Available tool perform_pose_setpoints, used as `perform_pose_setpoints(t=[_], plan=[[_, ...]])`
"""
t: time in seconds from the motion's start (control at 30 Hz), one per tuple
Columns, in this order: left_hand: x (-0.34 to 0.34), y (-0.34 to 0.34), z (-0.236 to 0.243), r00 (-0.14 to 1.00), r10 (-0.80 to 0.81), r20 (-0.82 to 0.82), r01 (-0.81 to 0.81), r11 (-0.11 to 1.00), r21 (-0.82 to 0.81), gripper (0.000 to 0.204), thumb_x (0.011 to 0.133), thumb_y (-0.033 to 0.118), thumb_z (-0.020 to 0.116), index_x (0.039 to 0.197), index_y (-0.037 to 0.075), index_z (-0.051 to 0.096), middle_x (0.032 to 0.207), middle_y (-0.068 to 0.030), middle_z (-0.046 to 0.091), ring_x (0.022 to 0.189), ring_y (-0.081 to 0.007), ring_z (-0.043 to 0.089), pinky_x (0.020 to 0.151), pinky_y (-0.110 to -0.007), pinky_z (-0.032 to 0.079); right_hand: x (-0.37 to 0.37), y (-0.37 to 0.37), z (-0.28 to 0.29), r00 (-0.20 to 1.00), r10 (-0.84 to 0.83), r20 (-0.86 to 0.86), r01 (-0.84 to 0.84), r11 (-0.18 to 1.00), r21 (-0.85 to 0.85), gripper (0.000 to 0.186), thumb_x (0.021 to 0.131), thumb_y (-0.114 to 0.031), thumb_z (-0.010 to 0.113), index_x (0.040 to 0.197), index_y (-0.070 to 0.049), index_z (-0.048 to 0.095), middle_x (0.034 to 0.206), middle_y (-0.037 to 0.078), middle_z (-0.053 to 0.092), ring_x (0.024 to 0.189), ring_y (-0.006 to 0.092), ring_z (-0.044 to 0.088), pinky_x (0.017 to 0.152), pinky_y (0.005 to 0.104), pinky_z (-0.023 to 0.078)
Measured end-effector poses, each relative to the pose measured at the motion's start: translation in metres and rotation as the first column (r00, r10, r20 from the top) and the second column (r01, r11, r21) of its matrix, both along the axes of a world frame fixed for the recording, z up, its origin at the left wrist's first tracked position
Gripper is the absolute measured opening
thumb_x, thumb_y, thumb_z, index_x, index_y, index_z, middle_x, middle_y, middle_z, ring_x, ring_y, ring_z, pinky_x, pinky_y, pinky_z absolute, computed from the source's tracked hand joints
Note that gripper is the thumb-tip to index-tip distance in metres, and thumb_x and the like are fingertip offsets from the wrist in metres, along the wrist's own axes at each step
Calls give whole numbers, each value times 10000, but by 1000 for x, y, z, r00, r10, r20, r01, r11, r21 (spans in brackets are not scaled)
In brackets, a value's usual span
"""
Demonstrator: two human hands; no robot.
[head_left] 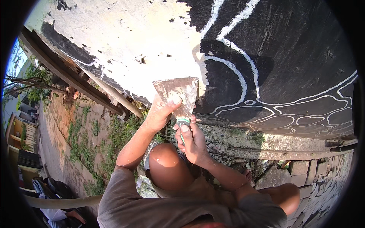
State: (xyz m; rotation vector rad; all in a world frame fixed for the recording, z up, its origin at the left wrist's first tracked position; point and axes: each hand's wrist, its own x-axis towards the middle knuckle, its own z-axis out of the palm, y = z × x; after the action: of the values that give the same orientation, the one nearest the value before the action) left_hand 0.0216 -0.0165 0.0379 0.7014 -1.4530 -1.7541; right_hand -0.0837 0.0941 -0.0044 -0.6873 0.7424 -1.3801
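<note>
Scraper: a wide, stained blade (178, 94) with a green-and-white handle is lying flat against the wall (125, 34), at the edge where white paint meets black.
Left hand: the left hand (159, 114) is pressing its thumb onto the blade's face, fingers probably curling behind it.
Right hand: the right hand (192, 140) is gripping the handle just below the blade, closed tight.
Knee: a bare knee (167, 167) is sitting below the scraper.
Ledge: a mossy stone ledge (243, 138) is running under the wall, right of the scraper.
</note>
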Motion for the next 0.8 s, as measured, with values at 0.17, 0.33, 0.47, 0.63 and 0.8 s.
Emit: perform_pose_setpoints(t=[0.17, 0.33, 0.47, 0.63, 0.8], plan=[[3, -2, -31, 998, 50, -25, -51, 998, -42, 448, 910, 158, 626, 1284, -19, 456, 1096, -149, 613, 919, -232, 664, 751, -384, 582, 15, 4, -20, 997, -33, 70, 34, 999, -5, 354, 1027, -371, 410, 1085, -27, 473, 692, -24, 413, 564, 35, 378, 479, 193, 321], [-2, -1, -6, 989, 48, -141, -52, 998, -19, 466, 896, 208, 643, 1243, -65, 495, 1024, -169, 659, 867, -228, 684, 725, -328, 573, -1, 0, 1, 1000, 1, -28, -2, 999, -54, 362, 1028, -287, 432, 1202, 28, 473, 681, -50, 410, 548, 36, 367, 505, 209, 341], [-4, 1, -17, 998, 39, -48, -41, 998, -44, 403, 896, 216, 646, 1187, -52, 565, 1034, -136, 662, 906, -179, 653, 760, -313, 537, 18, 3, -16, 996, -67, 50, 69, 997, -39, 375, 1031, -405, 395, 1036, -36, 463, 709, 0, 433, 562, 47, 387, 468, 190, 325], [-6, 4, -39, 995, 93, 39, -85, 982, -166, 488, 902, 181, 638, 1309, -10, 449, 1096, -115, 614, 929, -190, 635, 824, -342, 525, 16, 10, -37, 990, -124, 64, 124, 992, 2, 298, 1041, -289, 408, 1074, -7, 498, 735, -11, 465, 609, 38, 425, 503, 213, 349], [-13, 12, 12, 996, 63, -62, -64, 998, -20, 411, 921, 189, 618, 1241, -37, 493, 1020, -146, 634, 846, -204, 663, 718, -329, 561, -4, 9, 7, 1000, 9, 3, -8, 998, -59, 327, 1046, -288, 393, 1048, 16, 514, 657, -12, 453, 547, 45, 411, 501, 220, 363]])
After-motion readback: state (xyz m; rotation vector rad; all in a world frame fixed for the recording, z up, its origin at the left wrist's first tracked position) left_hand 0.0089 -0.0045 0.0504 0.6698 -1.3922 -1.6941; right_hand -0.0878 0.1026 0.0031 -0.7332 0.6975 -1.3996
